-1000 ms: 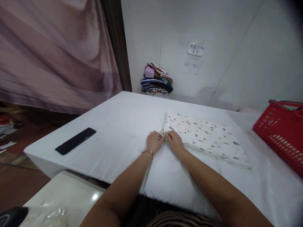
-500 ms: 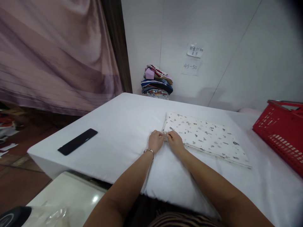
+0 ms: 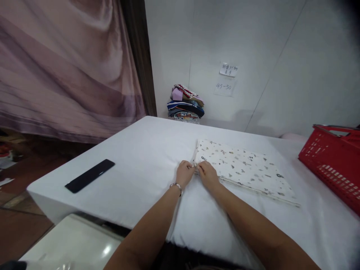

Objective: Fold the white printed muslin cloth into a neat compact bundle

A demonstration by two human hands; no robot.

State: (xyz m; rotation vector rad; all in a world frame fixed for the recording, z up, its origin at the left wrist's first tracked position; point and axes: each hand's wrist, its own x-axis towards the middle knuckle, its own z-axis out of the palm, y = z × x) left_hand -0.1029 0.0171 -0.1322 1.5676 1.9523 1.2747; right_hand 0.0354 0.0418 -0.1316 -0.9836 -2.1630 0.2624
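A folded white cloth [image 3: 242, 163] with small brown and grey prints lies flat on the white-covered table [image 3: 140, 150]. My left hand [image 3: 185, 171], with a bracelet at the wrist, pinches the cloth's near left corner. Close beside it my right hand [image 3: 207, 173] pinches the same corner, its fingers almost touching the left ones. The layered edges show along the cloth's near side. The exact bit of fabric between my fingertips is partly hidden.
A black flat slab [image 3: 90, 175] lies on the table's left. A red plastic basket [image 3: 332, 157] stands at the right edge. Behind the table a stack of folded fabrics [image 3: 185, 107] rests against the wall. A pale glossy surface [image 3: 75, 240] sits lower left.
The camera view has tilted slightly upward, so everything sits a little lower in the picture. Both hands keep their pinch at the cloth's corner with little visible movement.
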